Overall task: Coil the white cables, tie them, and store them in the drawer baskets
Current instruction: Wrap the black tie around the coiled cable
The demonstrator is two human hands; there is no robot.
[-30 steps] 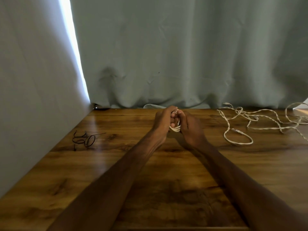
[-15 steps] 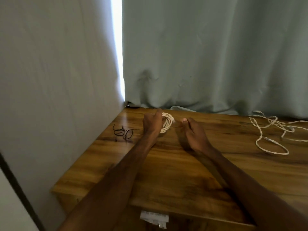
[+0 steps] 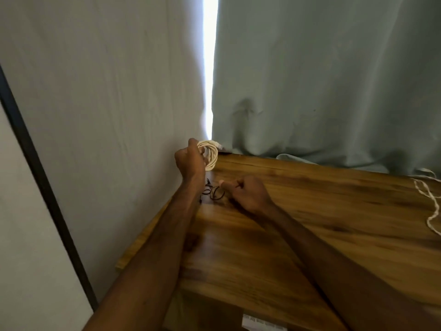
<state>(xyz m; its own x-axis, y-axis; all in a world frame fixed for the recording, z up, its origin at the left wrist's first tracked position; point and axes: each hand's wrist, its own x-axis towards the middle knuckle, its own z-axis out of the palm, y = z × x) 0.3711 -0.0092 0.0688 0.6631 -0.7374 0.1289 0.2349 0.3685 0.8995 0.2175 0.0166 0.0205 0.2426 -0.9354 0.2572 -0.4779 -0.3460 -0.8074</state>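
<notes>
So left hand [image 3: 189, 158] has its fingers round the coiled white cable [image 3: 211, 154], up off the surface [image 3: 310, 211]. The right hand [image 3: 248, 193] is curled by the black ties [image 3: 214, 193], can't tell if it's gripping one.

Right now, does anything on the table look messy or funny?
Yes. A loose white cable sprawls in squiggles at the right edge of the table, not coiled like the neat bundle in the left hand. Little black ties lie tangled near the left edge.

Loose white cable [image 3: 429, 220] cut off at right edge, black ties [image 3: 212, 192] partly hidden, blurred, label [image 3: 262, 324] cropped below
</notes>
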